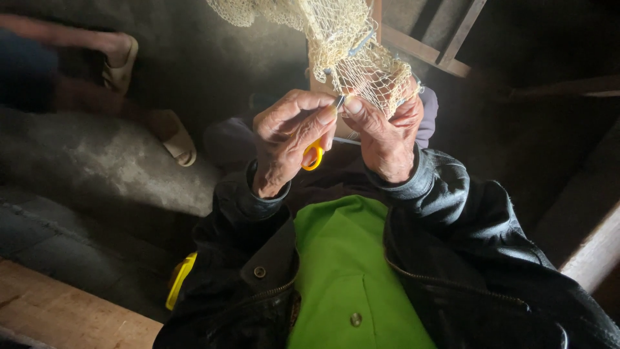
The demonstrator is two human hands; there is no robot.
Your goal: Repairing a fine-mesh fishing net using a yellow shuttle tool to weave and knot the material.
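My left hand point(284, 139) is closed around small scissors with yellow handles point(314, 155); their metal tips point(340, 101) point up at the netting. My right hand point(386, 132) pinches a strand of cream-coloured mesh net point(349, 45) that hangs down from above and drapes over its fingers. The two hands meet at the fingertips, right where the scissor tips touch the net. Both wrists come out of black jacket sleeves point(452, 194) worn over a green shirt point(349, 258).
A wooden frame point(452, 52) stands behind the net. At upper left another person's feet in light sandals point(171, 132) rest on the grey concrete floor. A wooden plank point(58, 310) lies at lower left, a yellow object point(179, 279) beside my jacket, a wooden beam point(597, 249) at right.
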